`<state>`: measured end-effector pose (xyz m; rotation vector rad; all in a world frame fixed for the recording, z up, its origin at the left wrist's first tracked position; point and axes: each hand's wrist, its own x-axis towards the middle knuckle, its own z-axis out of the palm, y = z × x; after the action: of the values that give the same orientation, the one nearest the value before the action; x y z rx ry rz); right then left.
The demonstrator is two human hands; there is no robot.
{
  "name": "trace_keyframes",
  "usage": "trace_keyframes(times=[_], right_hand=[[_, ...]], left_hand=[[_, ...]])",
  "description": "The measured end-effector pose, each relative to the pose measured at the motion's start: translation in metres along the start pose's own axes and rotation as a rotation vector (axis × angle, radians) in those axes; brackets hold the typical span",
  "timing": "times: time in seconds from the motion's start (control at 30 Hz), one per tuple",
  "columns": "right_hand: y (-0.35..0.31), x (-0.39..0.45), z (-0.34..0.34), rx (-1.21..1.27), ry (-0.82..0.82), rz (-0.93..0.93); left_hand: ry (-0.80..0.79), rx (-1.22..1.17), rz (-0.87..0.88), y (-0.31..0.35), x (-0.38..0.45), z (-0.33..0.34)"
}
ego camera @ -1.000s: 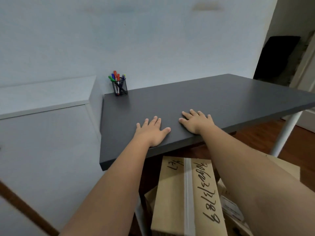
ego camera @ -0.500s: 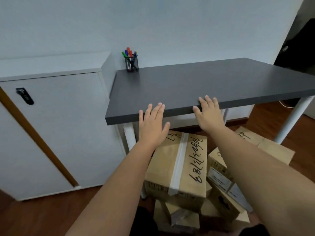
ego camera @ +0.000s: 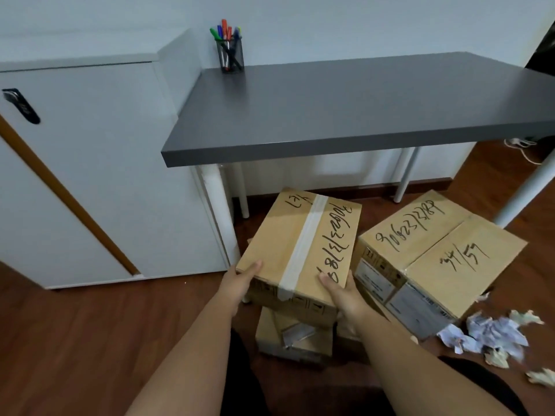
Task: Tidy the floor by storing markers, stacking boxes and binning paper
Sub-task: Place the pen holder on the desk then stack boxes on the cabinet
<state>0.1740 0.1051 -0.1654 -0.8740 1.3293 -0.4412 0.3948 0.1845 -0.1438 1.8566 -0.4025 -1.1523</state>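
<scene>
Head view: the left hand holds the near left corner of the taped box, thumb on top and fingers hidden under the edge. The right hand holds the near right corner the same way, thumb lying on the black writing. This box sits in the middle of the frame on a small box below it. A big box lies just beside it to the right. Crumpled paper is on the wood floor at the lower right. At the top, markers stand in a black cup on the grey table, next to a white cabinet.
</scene>
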Motion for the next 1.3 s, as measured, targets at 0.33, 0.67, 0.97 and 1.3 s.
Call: trace_keyframes(times=[0.33, 0.67, 0.97, 1.3], right_hand=[[-0.015, -0.029, -0.024, 0.123, -0.21, -0.001], [-0.038, -0.115, -0.024, -0.044, -0.31, -0.045], [-0.047, -0.202, -0.007, -0.107, -0.486, -0.127], [-0.07, -0.254, 0.072, -0.18, -0.718, -0.168]], left_hand=[[0.177, -0.108, 0.13, -0.033, -0.044, 0.009], [0.26, -0.337, 0.1, -0.019, -0.173, -0.004], [0.443, -0.423, 0.253, -0.006, -0.274, -0.043], [0.735, -0.413, 0.391, 0.007, -0.346, -0.108]])
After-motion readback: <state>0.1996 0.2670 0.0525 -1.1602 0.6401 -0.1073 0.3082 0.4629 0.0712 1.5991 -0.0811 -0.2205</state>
